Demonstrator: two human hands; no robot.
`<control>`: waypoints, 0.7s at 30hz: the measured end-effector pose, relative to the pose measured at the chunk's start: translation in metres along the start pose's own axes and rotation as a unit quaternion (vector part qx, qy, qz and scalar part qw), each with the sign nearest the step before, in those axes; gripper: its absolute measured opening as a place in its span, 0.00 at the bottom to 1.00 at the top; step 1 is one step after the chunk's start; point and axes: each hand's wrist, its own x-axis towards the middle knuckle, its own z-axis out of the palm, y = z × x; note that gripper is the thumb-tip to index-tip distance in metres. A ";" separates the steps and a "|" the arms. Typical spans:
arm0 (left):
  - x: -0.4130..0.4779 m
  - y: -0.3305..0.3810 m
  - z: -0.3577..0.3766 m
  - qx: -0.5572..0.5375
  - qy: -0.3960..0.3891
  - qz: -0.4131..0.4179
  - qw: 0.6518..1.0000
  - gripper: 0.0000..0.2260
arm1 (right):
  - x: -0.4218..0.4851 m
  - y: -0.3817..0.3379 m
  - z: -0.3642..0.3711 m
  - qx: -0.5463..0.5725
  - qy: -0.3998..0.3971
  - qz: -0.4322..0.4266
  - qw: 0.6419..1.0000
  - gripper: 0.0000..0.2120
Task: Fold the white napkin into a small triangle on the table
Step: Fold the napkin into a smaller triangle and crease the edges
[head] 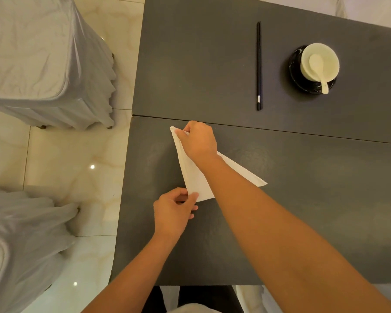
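Observation:
The white napkin (195, 179) lies folded in a triangle on the dark grey table (303, 199), near its left edge. My right hand (198, 140) reaches across it and pinches the far corner at the top left. My left hand (174, 211) pinches the near corner at the bottom, thumb on top of the cloth. The third corner points to the right and lies free on the table. My right forearm hides the middle of the napkin.
A pair of black chopsticks (259, 66) lies farther back on the table. A white bowl with a white spoon (319, 64) stands on a black saucer at the back right. Chairs in white covers (38, 57) stand on the tiled floor to the left.

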 end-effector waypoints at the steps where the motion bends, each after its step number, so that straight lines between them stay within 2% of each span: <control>1: -0.004 -0.002 0.003 0.004 0.016 0.017 1.000 0.01 | 0.000 0.000 0.000 -0.002 -0.002 0.002 1.000 0.17; 4: -0.011 -0.006 0.007 -0.020 0.056 0.016 0.998 0.02 | 0.000 0.000 0.001 -0.005 -0.002 0.005 1.000 0.17; 7: -0.011 -0.009 0.004 -0.021 0.060 -0.006 0.998 0.02 | -0.003 0.003 0.003 -0.012 0.019 0.005 1.000 0.18; 14: -0.009 -0.009 0.003 0.065 0.070 0.009 0.995 0.10 | -0.010 0.002 0.000 -0.003 0.024 -0.021 1.000 0.16; 17: -0.006 -0.003 0.005 0.049 0.065 -0.023 0.996 0.09 | -0.037 0.011 -0.007 -0.036 0.104 -0.110 0.988 0.14; 19: -0.004 -0.001 0.003 0.040 0.060 -0.043 0.996 0.08 | -0.073 0.031 -0.008 -0.004 0.177 -0.182 0.967 0.15; 21: -0.002 0.001 0.000 0.042 0.055 -0.048 0.996 0.05 | -0.118 0.062 0.003 -0.029 0.162 -0.245 0.956 0.19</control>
